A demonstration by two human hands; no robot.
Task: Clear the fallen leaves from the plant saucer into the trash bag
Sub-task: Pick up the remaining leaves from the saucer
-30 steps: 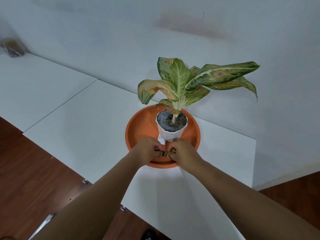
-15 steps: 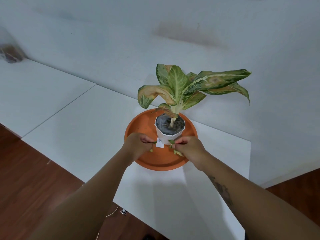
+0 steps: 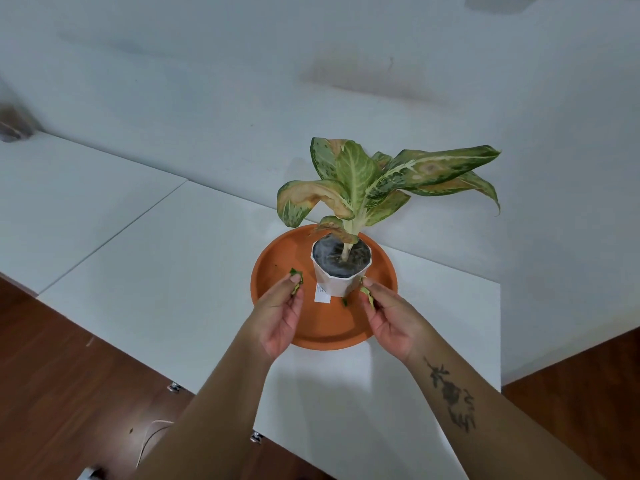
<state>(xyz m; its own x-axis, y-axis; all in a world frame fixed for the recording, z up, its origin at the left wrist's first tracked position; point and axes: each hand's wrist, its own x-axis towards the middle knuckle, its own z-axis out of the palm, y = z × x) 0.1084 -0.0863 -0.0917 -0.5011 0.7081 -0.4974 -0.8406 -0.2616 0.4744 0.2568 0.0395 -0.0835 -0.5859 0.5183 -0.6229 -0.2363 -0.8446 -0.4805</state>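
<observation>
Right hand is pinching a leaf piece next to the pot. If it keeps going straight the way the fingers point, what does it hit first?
Most likely the white pot. The right hand points up and slightly left, its fingertips beside the pot's lower wall. Depth is unclear from one view.

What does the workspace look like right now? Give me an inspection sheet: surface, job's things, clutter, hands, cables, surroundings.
Surface: white table, a seam between two tops.
Job's things: orange saucer with a white pot and plant; one leaf scrap and a small speck on the saucer; no trash bag clearly seen.
Clutter: blurred brown object at far left, cannot tell what.
Hands: left hand pinches a leaf piece; right hand pinches another.
Cables: thin pale cord on the floor.
Surroundings: white wall, wood floor.
</observation>
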